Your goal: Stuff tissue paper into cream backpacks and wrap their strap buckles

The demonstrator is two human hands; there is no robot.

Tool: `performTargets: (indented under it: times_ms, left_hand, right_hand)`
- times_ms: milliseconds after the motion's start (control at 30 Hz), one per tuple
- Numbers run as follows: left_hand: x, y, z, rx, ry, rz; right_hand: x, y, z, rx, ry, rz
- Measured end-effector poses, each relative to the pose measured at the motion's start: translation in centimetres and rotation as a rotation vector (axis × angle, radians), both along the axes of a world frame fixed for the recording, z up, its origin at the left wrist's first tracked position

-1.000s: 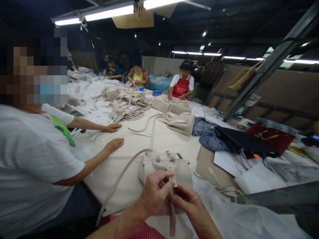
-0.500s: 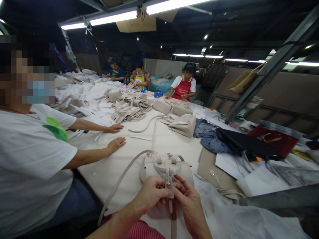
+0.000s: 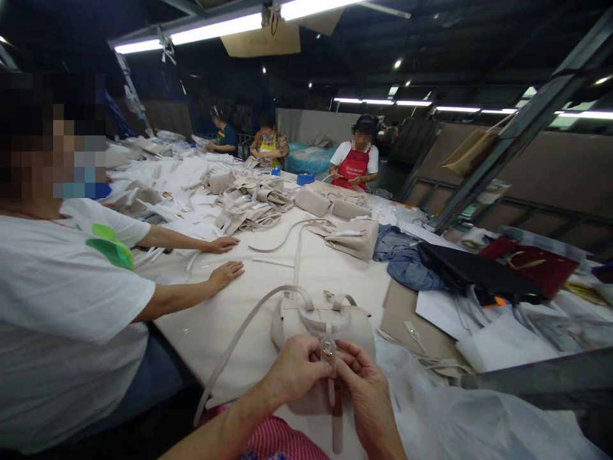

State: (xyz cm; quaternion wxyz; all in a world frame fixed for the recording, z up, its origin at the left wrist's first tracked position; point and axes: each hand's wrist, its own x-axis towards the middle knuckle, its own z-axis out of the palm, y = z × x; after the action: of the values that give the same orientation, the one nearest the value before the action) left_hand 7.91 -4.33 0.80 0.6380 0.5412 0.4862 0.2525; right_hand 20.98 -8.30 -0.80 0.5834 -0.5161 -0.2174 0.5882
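A beige handbag (image 3: 352, 326) lies on the table right in front of me, with its handle and long strap (image 3: 234, 335) looping out to the left. My left hand (image 3: 297, 365) pinches the left edge of the bag's buckled strap tab (image 3: 328, 350). From the other side my right hand (image 3: 360, 377) grips the same tab, thumb and fingers closed together. A small metal buckle shows between the hands. Below them the strap end hangs down toward me. Part of the bag's front is hidden behind my hands.
At the left a co-worker's hands (image 3: 225, 275) rest flat on the table. Several beige bags (image 3: 354, 236) and white paper are piled farther back. Blue cloth (image 3: 412, 268), a black bag (image 3: 479, 271) and clear plastic sheeting (image 3: 445, 409) lie to the right.
Both my hands stay on the strap tab, with the buckle now turned a little more into view. The whole scene has shifted slightly with my head.
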Motion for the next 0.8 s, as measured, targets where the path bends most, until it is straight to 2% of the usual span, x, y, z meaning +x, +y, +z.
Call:
performTargets:
  times_ms: [67,133,300,467,633,800]
  left_hand:
    - [0.0,0.0,0.1,-0.119,-0.025,-0.063]
    - [0.0,0.0,0.2,-0.172,-0.07,-0.083]
    - [-0.2,-0.1,0.2,-0.103,-0.122,-0.051]
    - [-0.5,-0.2,-0.3,-0.153,-0.146,-0.086]
    - [-1.0,0.1,-0.2,-0.208,-0.18,-0.116]
    - [-1.6,0.8,0.4,-0.309,-0.252,-0.192]
  right_hand:
    - [-0.2,-0.2,-0.1,-0.004,0.03,-0.008]
    - [-0.3,-0.3,-0.1,0.001,0.052,-0.011]
    - [-0.2,-0.3,0.5,0.011,0.009,0.013]
    - [0.7,-0.2,1.3,-0.026,-0.099,0.192]
    - [0.8,-0.2,1.0,0.071,-0.263,0.19]
    - [0.8,-0.3,1.7,0.049,-0.132,0.303]
